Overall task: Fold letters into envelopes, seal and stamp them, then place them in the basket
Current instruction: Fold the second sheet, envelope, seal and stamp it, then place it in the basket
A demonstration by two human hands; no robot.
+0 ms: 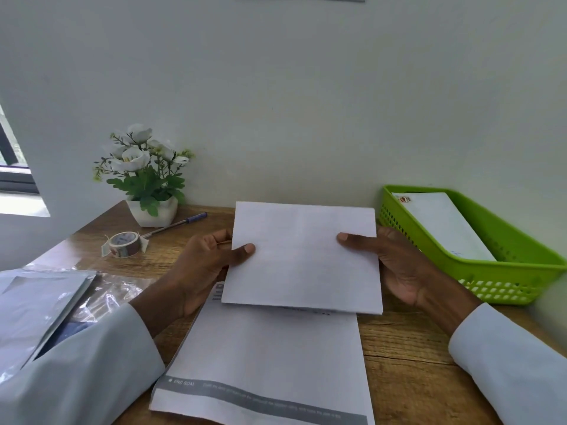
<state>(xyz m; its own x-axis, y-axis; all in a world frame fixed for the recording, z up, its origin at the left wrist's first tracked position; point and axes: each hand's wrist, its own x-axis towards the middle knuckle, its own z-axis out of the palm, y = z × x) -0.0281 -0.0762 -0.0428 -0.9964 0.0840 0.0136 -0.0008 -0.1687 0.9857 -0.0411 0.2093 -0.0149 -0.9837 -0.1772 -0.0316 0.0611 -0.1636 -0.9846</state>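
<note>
Now, left to right: left hand [211,265] pinches folded letter [302,256] at 9 o'clock edge; right hand [395,259] pinches 3 o'clock edge. Letter held above table centre. Basket [503,283] at 3 o'clock. Risk: uneven thumb pressure skews crease, letter jams in envelope.

Bare desk [405,348] before basket [491,289]

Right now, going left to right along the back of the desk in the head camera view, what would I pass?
Roll of tape → potted white flowers → pen → folded sheet, held up by left hand and right hand → green basket holding a stamped envelope.
</note>
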